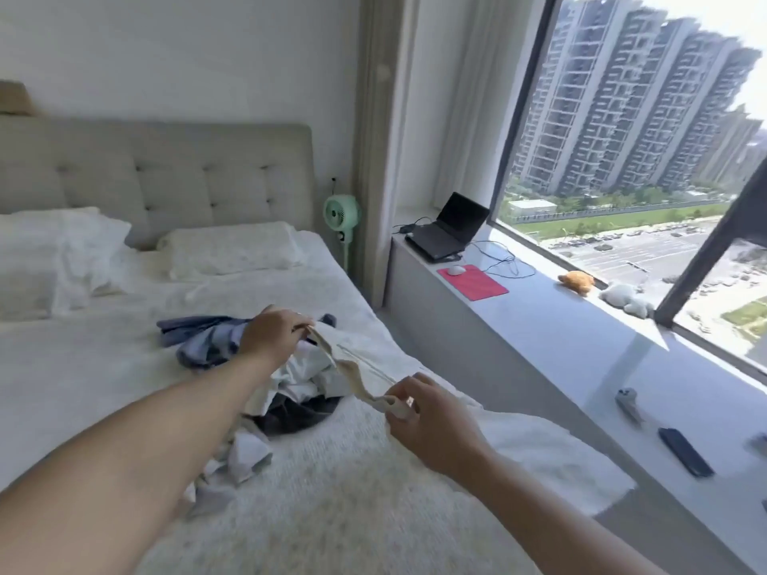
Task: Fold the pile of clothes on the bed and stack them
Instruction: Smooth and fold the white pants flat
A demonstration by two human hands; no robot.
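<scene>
A loose pile of clothes (290,388) in white, blue-grey and dark fabric lies on the white bed (103,367), near its right side. A thin cream garment (352,373) is stretched above the pile between both hands. My left hand (272,336) pinches its far end over the blue-grey part of the pile. Its near end is bunched in the fingers of my right hand (427,425), closer to me. Part of the pile is hidden behind my left forearm.
Two pillows (228,251) and a padded headboard (166,176) stand at the far end of the bed. A wide window sill (560,346) on the right holds a laptop (450,228), a red mouse pad (473,282), soft toys (579,280) and a phone (685,452). A green fan (341,211) stands by the bed.
</scene>
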